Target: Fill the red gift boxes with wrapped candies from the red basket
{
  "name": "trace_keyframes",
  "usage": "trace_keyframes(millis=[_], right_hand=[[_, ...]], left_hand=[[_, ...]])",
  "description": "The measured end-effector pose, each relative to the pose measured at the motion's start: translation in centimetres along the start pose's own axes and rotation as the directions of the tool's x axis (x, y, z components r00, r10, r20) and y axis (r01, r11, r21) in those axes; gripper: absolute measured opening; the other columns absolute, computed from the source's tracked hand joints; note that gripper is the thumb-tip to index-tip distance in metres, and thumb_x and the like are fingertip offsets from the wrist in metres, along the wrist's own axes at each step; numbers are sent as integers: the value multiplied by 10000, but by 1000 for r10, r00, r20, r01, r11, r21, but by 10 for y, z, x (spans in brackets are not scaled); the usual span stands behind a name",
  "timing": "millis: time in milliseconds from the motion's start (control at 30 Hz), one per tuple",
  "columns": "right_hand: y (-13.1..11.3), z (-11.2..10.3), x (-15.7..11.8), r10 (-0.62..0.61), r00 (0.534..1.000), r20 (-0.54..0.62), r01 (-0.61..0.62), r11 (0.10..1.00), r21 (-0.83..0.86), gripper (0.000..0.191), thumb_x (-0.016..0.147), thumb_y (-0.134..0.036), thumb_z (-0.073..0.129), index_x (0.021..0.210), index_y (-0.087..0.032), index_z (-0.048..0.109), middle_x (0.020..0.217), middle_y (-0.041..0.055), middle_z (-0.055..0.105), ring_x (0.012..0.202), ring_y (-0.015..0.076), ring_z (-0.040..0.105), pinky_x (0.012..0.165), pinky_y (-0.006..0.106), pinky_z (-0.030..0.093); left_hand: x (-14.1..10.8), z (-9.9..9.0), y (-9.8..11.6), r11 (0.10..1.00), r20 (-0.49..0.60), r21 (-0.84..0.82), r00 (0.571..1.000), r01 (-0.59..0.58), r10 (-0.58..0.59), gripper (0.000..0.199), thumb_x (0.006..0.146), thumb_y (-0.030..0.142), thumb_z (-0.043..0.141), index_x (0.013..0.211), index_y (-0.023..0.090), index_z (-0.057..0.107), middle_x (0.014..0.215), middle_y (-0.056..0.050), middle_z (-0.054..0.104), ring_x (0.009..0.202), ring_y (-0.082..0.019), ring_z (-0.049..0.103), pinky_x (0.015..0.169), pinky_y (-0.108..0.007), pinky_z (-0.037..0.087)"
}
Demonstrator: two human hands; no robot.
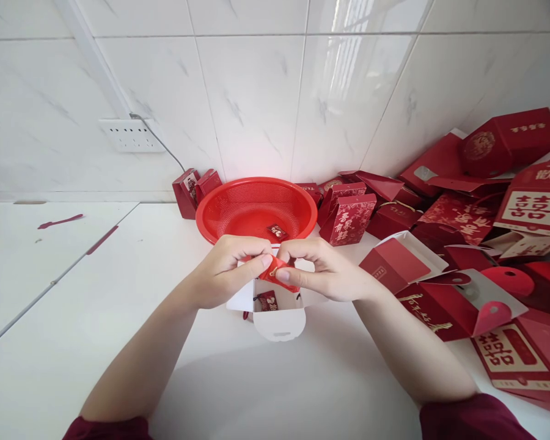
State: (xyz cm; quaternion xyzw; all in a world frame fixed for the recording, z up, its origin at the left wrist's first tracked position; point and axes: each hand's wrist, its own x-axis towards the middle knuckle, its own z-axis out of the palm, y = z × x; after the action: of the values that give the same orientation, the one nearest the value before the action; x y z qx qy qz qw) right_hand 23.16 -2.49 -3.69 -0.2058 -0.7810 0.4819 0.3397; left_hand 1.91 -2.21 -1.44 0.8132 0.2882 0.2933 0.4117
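Both hands meet in the middle, above an opened box [279, 324] with white inner flaps. My left hand [231, 269] pinches one side of a small shiny red packet [275, 272], and my right hand [318, 269] grips its other side; what the packet holds is hidden. Inside the box lies a small dark red printed piece [268, 300]. Just behind the hands stands a red plastic colander [211, 221] with a small red-and-gold wrapped piece [277, 231] in it.
Many red gift boxes [467, 214] are heaped on the right, some gaping. Two small boxes [186, 192] stand left of the colander. On the white table [87, 293], dark red strips [60, 222] lie at far left. A power socket [132, 135] with a cable is on the tiled wall.
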Motion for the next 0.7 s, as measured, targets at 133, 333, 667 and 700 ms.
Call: trace_keyframes(millis=[133, 333, 667, 700], right_hand=[[0, -1, 0, -43, 999, 5, 43, 999, 1, 220, 969, -315, 558, 799, -177, 563, 732, -10, 593, 664, 111, 533, 632, 255, 439], [1, -1, 0, -64, 998, 2, 64, 998, -19, 203, 968, -291, 555, 804, -171, 563, 732, -11, 590, 670, 106, 536, 632, 246, 437], [8, -8, 2, -52, 988, -148, -18, 899, -437, 206, 837, -141, 598, 672, -182, 481, 654, -45, 432, 616, 98, 366, 557, 240, 306], [8, -11, 1, -21, 990, -137, -49, 873, -485, 174, 857, -172, 599, 698, -178, 529, 663, -39, 474, 621, 102, 395, 565, 242, 319]], left_hand=[[0, 0, 1, 999, 9, 22, 1000, -25, 25, 333, 982, 230, 439, 657, 162, 446, 615, 31, 372, 570, -95, 327, 525, -273, 256], [0, 0, 2, 997, 10, 56, 999, -44, 44, 318, 983, 203, 435, 669, 161, 459, 617, 34, 381, 570, -89, 337, 521, -264, 264], [2, 0, 3, 934, -68, 326, 989, 143, -127, 315, 970, 324, 476, 691, 179, 485, 649, 34, 478, 591, -102, 423, 533, -251, 312], [2, -3, 1, 910, -84, 361, 978, 206, -189, 294, 967, 360, 485, 733, 187, 529, 701, 28, 540, 629, -112, 477, 555, -251, 342]])
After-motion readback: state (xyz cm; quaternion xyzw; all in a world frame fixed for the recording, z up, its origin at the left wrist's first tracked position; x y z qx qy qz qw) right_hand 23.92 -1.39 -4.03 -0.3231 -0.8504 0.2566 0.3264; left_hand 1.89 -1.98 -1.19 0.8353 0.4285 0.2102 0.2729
